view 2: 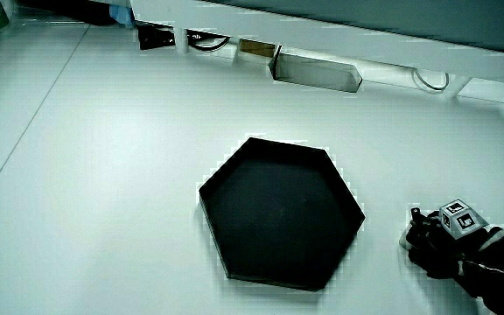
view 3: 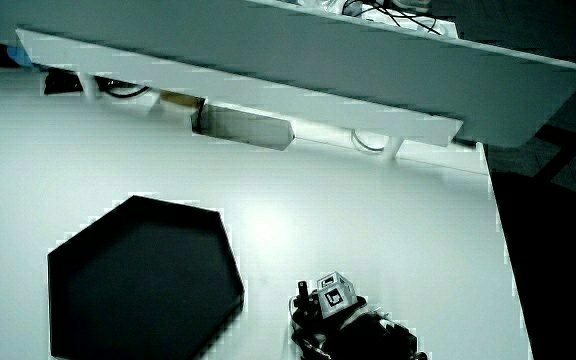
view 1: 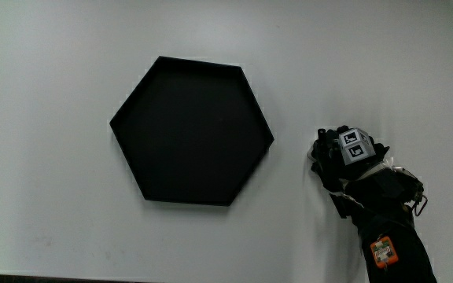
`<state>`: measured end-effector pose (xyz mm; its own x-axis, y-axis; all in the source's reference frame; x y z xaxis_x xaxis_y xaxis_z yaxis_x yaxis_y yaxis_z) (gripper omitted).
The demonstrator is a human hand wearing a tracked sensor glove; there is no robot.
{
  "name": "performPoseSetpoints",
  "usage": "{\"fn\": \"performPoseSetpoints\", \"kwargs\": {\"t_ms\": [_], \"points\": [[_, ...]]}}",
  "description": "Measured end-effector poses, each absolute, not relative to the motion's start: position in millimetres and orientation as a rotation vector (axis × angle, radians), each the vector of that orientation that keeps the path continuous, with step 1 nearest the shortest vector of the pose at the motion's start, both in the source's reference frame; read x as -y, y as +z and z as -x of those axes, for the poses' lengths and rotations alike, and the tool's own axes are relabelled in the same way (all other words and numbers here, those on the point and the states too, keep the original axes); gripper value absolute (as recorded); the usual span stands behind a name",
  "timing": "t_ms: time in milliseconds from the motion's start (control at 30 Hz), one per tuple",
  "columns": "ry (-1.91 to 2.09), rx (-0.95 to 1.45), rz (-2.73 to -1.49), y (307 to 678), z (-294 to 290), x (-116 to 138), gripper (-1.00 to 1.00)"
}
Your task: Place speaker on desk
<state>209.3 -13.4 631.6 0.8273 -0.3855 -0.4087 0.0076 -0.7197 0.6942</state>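
Observation:
The gloved hand (view 1: 343, 161) lies low on the white table beside the black hexagonal tray (view 1: 191, 137), its patterned cube (view 1: 354, 147) facing up. In both side views the hand (view 2: 440, 241) (view 3: 333, 315) sits close to the tray (view 2: 278, 214) (view 3: 138, 280), a short gap apart from its rim. The tray holds nothing. No speaker shows plainly in any view; the hand covers whatever may lie under it. The forearm (view 1: 392, 244) carries a small orange tag.
A low white partition (view 2: 322, 35) (view 3: 268, 70) runs along the table edge farthest from the person. A grey metal box (view 2: 315, 72) (view 3: 240, 127) and some cables (view 2: 204, 39) sit at its foot. In a side view the table's edge (view 3: 498, 250) lies near the hand.

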Motion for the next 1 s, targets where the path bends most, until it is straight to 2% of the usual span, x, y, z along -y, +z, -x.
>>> {"fn": "performPoseSetpoints", "kwargs": {"t_ms": [67, 367, 567, 633, 767, 1000], "points": [[-0.692, 0.266, -2.287, 633, -209, 13, 0.00], [-0.624, 0.235, -2.191, 649, -217, 7, -0.53], [-0.585, 0.230, -2.194, 650, -224, 2, -0.88], [-0.545, 0.243, -2.229, 644, -223, 1, -1.00], [-0.475, 0.273, -2.297, 633, -218, 1, -1.00], [-0.454, 0.336, -2.346, 623, -213, -1, -1.00]]}}
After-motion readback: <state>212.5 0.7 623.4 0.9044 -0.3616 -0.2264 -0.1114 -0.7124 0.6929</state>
